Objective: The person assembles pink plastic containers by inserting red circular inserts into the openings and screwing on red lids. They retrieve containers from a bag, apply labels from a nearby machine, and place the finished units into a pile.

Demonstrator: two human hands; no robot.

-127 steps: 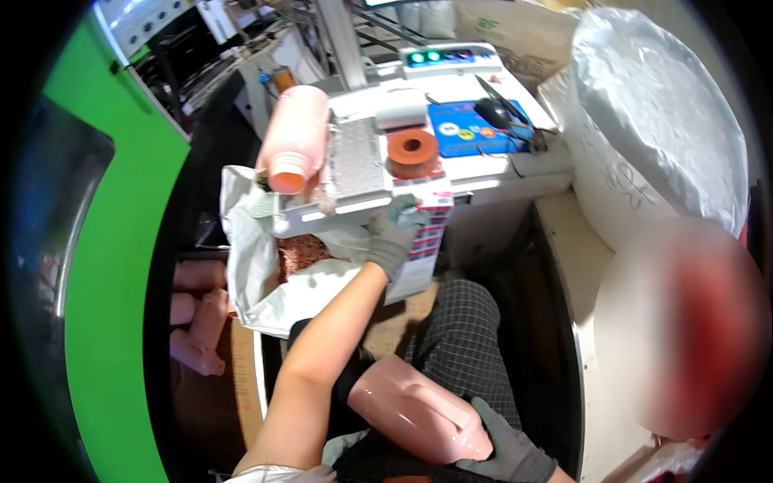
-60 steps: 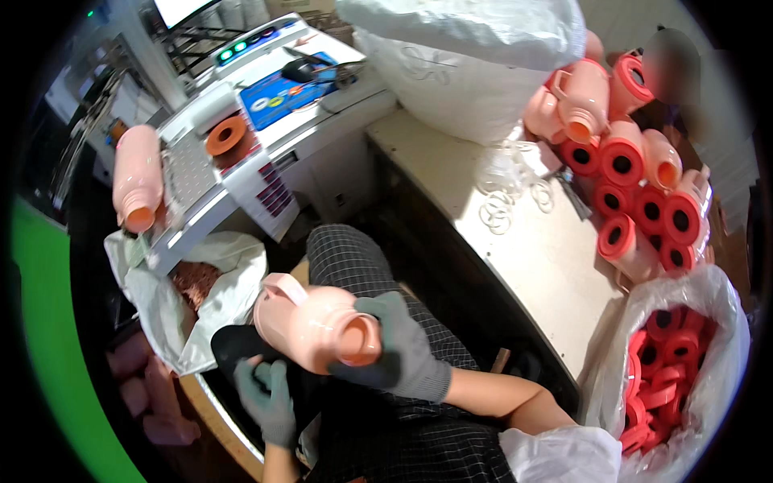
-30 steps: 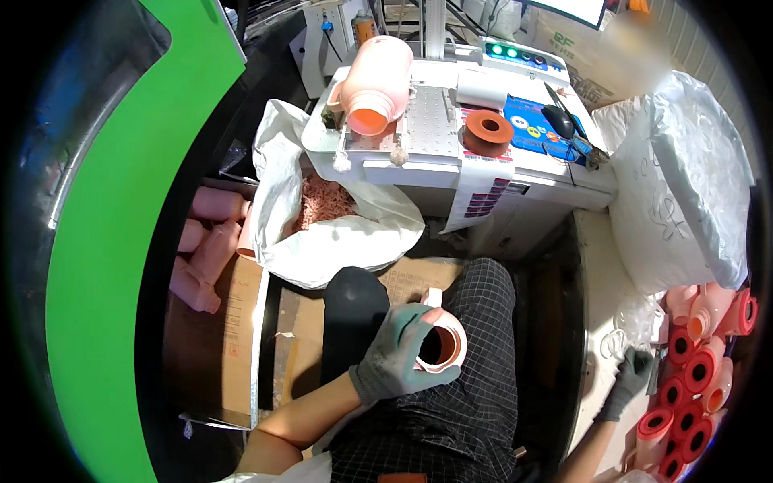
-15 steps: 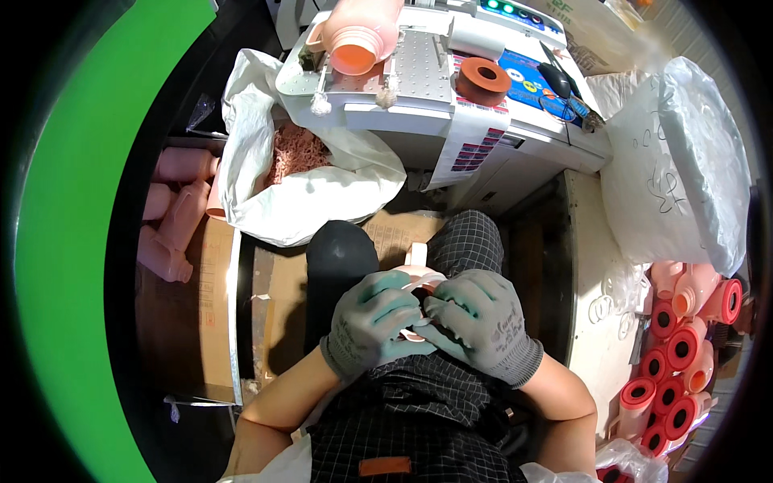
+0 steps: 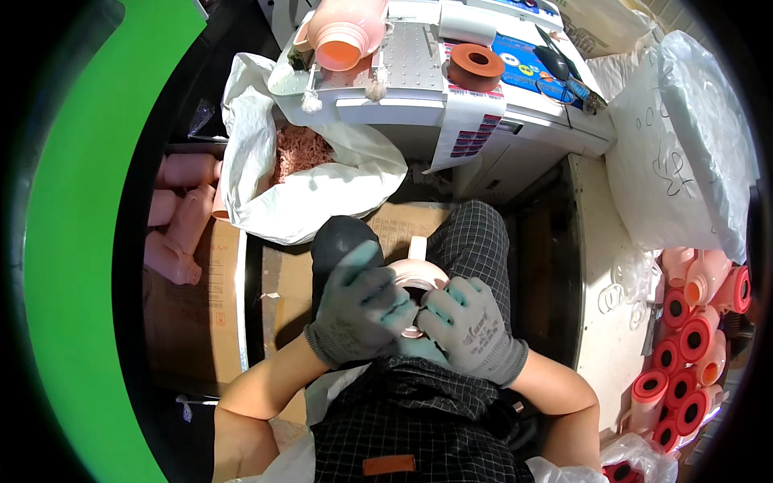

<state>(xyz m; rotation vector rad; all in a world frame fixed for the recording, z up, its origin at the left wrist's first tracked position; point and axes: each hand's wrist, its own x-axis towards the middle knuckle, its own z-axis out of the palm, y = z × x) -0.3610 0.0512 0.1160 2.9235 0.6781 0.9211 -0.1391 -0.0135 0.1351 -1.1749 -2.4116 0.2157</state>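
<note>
A pink bottle (image 5: 418, 274) with a handle stands between my knees, its round mouth facing up and partly covered by my gloves. My left hand (image 5: 357, 308), in a grey and green knit glove, is over the left side of the mouth. Its raised fingers are smeared by motion. My right hand (image 5: 472, 328), gloved alike, is closed at the right rim of the bottle with its fingers curled. Anything small between the fingertips is hidden.
Ahead is a white machine (image 5: 386, 117) bearing another pink bottle (image 5: 354, 28) and a brown tape roll (image 5: 477, 68). A white sack (image 5: 354, 189) with pink scraps and a cardboard box (image 5: 193, 330) are left. Red-capped pink bottles (image 5: 692, 338) and a plastic bag (image 5: 664, 161) are right.
My left hand has shifted and lifted its fingers, uncovering more of the bottle's rim. A pale strip between my gloves no longer shows. My right hand stays at the mouth, slightly lower.
</note>
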